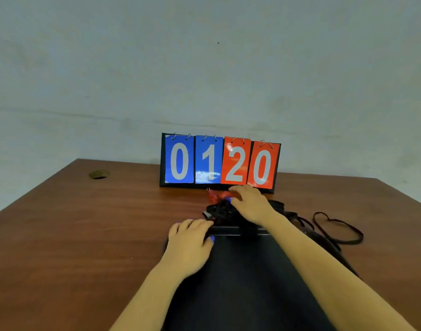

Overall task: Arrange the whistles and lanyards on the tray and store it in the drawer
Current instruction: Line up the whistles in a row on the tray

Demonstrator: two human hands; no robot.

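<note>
Broad brown wooden table under everything, reaching far past the fingertips on every side, backed by a pale wall. Large black tray lying flat between the two forearms, its far rim just under the left fingertips. Flip scoreboard upright just beyond the right fingertips, two blue cards reading 0 and 1, two red cards reading 2 and 0. Left hand palm down at the tray's far left corner, fingers side by side and curled over the rim, thumb tucked against the tray's inner face; blue polish on the nails. Right hand palm down further out, fingers loosely bent and slightly apart, lying over a heap of black lanyards; cannot tell whether anything is pinched beneath them. Heap sitting at and just past the tray's far rim, between the two sets of fingertips. One loose black lanyard loop flat on the wood well to the right of the right wrist. Red whistle just left of the right fingertips, touching the heap, small metal ring at its far end. Round cable hole in the tabletop well left of all fingers.
</note>
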